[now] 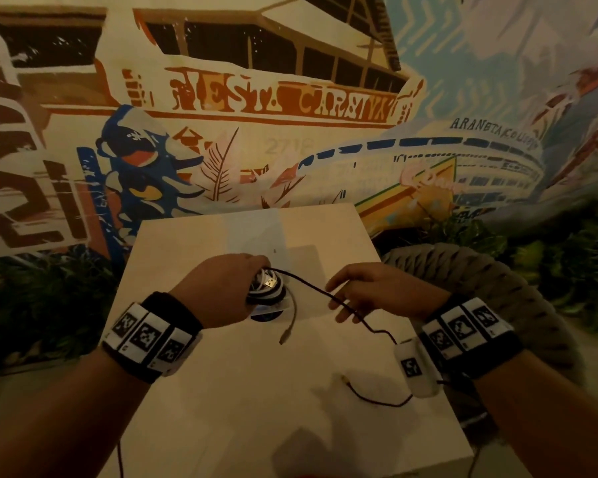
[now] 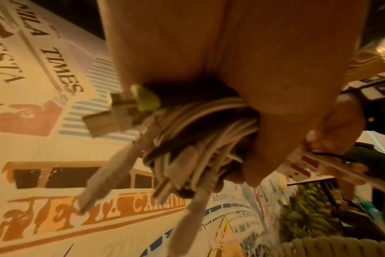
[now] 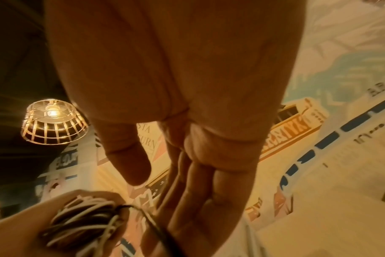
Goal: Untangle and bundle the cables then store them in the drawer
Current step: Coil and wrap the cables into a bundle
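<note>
Cables are mostly bunched into one coil, white and dark strands mixed, held just above the pale worktop, which is the biggest thing here and gets cut off at the bottom edge. Left hand has its fingers curled tight around that coil, and from the head view the hand hides most of it. The left wrist view shows a couple of plugs poking out, pretty blurry. Right hand hovers to the right with fingers straight and slightly apart; a thin dark cable runs from the coil past them. Can't tell if it actually touches the fingers or only passes under them. That cable trails toward the right wrist, where the wristband covers part of it, then its loose end lies on the worktop. A short light cable end dangles below the coil.
</note>
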`<action>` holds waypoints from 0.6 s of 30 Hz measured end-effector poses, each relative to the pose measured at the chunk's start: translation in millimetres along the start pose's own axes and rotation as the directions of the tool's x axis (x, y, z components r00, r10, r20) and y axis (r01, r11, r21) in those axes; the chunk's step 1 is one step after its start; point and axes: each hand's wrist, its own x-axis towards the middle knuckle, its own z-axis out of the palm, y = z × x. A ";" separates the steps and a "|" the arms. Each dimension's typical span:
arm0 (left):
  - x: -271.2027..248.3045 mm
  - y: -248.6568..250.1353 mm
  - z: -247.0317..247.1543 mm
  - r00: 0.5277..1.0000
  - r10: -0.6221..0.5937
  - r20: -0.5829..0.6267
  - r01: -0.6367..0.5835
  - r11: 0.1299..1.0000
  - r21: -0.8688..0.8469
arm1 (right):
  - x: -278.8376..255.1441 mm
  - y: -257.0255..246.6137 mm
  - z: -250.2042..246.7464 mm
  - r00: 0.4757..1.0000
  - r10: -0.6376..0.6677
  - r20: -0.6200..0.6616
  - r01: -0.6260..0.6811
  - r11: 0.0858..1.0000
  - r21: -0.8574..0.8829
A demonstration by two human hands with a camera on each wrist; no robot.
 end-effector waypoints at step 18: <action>15.7 30.0 27.0 0.973 0.046 0.226 -0.048 0.999 0.004 | 41.8 -38.9 76.9 0.965 0.262 0.032 -0.162 0.684 -0.711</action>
